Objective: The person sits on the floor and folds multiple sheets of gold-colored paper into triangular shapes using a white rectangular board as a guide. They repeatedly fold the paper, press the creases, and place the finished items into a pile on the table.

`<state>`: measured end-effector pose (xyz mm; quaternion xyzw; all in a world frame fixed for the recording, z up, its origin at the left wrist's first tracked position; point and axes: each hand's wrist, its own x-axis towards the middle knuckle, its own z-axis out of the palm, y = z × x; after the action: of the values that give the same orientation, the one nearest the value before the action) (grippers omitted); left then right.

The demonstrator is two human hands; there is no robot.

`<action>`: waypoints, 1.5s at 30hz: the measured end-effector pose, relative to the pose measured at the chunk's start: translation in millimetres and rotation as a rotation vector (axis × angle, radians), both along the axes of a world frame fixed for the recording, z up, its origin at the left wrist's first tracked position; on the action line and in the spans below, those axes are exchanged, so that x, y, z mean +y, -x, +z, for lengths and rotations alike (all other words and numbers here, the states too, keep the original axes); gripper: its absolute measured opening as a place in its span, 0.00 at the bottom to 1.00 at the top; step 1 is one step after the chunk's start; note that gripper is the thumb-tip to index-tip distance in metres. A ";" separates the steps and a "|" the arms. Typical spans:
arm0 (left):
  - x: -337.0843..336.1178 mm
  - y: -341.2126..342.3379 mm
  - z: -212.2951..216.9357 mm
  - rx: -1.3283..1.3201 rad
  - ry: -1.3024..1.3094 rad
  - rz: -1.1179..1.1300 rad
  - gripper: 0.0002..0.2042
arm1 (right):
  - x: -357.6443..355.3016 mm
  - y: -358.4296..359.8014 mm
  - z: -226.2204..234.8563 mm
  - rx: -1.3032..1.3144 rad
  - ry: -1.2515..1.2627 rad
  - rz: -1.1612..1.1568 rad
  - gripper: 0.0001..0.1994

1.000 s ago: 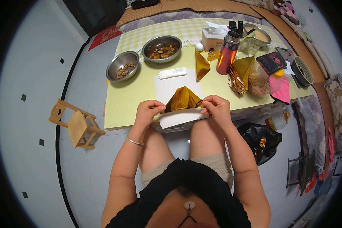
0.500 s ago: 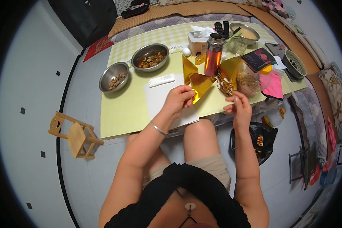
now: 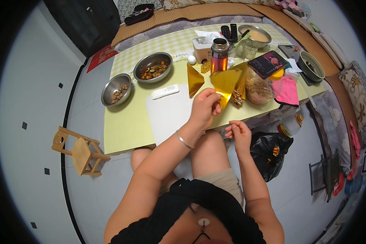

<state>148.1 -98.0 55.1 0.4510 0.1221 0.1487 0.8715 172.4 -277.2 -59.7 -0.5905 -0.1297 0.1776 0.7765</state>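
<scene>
My left hand (image 3: 207,106) pinches a sheet of shiny gold foil paper (image 3: 225,82) by its lower corner, over the table's near edge. Off that edge, to the right, my right hand (image 3: 239,134) is loosely bent, its fingers a little apart and nothing visible in them. Behind the held sheet stands a bunch of folded gold paper (image 3: 240,91), partly hidden by it. Another gold foil piece (image 3: 194,80) stands to the left, by the white paper (image 3: 166,116). A red metallic thermos flask (image 3: 219,59) without a lid rises just behind the sheet.
Two steel bowls of food (image 3: 152,69) (image 3: 117,90) sit at the left. To the right are a clear plastic jar (image 3: 259,91), a phone (image 3: 267,64) and a pink cloth (image 3: 288,91). A black plastic bag (image 3: 268,162) lies below; a small wooden chair (image 3: 82,154) stands left.
My left hand has moved right and lifted the gold sheet more upright. My right hand has drawn back from the folded gold paper, toward me and off the table's edge.
</scene>
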 end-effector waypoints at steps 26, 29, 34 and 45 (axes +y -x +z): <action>63.0 -97.4 -37.7 0.486 -1.147 0.429 0.18 | 47.7 71.1 -6.6 -0.621 0.257 0.049 0.07; 105.8 -84.5 -58.5 0.538 -1.373 0.712 0.19 | 52.0 71.9 -4.5 -0.643 0.274 0.055 0.07; 122.7 -82.6 -55.8 0.785 -1.245 0.411 0.23 | 53.5 70.1 -3.9 -0.682 0.304 0.032 0.06; 111.7 -36.2 -42.3 0.438 -1.150 0.448 0.13 | 51.2 52.6 -12.1 -0.247 0.076 0.043 0.11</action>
<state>184.3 13.7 12.8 0.8286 0.2888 0.2732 0.3943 119.9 -226.0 -71.8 -0.6341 -0.2301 0.1249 0.7276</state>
